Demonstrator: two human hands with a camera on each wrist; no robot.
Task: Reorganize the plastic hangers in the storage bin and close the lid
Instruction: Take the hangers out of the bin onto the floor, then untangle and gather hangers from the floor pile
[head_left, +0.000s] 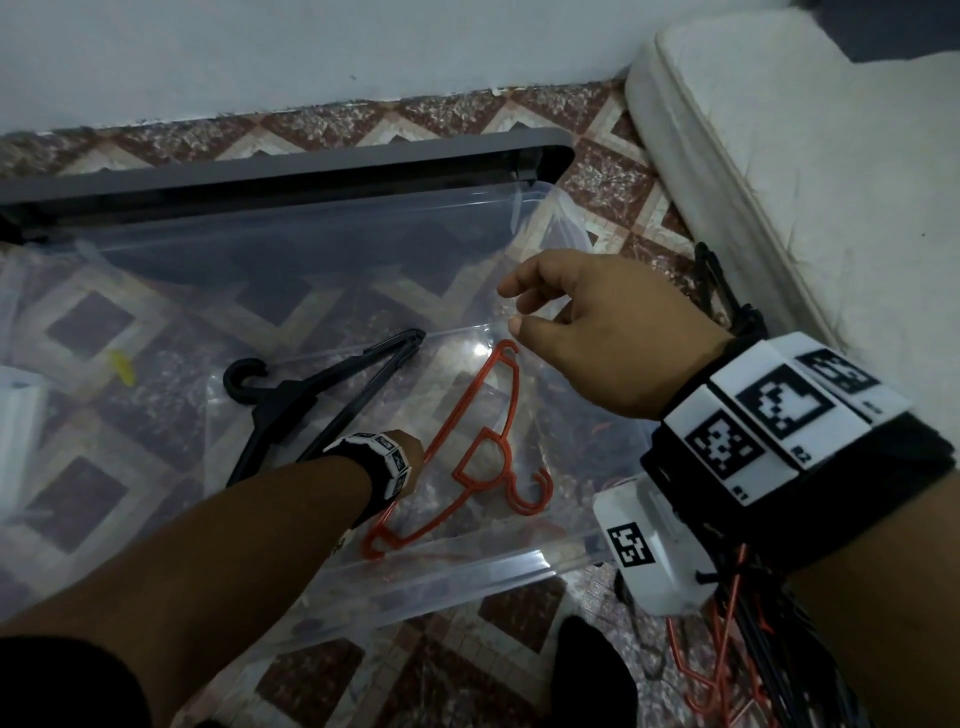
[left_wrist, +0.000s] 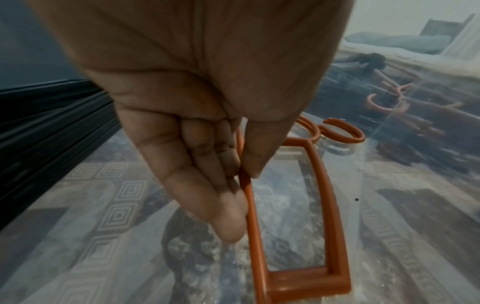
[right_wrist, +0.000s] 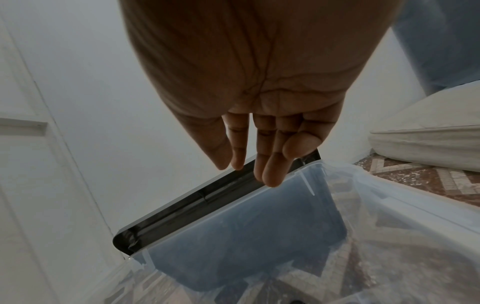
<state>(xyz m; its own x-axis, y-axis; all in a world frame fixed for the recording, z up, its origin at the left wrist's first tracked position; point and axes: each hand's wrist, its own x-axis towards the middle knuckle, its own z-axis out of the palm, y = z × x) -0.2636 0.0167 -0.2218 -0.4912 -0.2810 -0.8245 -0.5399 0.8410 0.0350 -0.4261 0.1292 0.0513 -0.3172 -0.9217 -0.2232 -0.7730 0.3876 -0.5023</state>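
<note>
A clear plastic storage bin (head_left: 467, 577) stands open on the tiled floor. Its dark grey lid (head_left: 311, 171) leans behind it against the wall. A black hanger (head_left: 322, 395) and an orange hanger (head_left: 488, 447) lie on the bin's floor. My left hand (head_left: 415, 449) reaches down into the bin, and in the left wrist view it (left_wrist: 241, 185) pinches one bar of the orange hanger (left_wrist: 330, 205) between thumb and fingers. My right hand (head_left: 511, 307) hovers over the bin's far right part with loosely bent fingers and holds nothing. The right wrist view shows those fingers (right_wrist: 270, 176) above the bin's back wall (right_wrist: 259, 236) and the lid (right_wrist: 207, 207).
A heap of orange and black hangers (head_left: 727, 649) lies on the floor at the lower right, under my right wrist. A white mattress (head_left: 805, 156) borders the right side. A small yellow item (head_left: 122, 366) and a white object (head_left: 15, 415) sit at the left.
</note>
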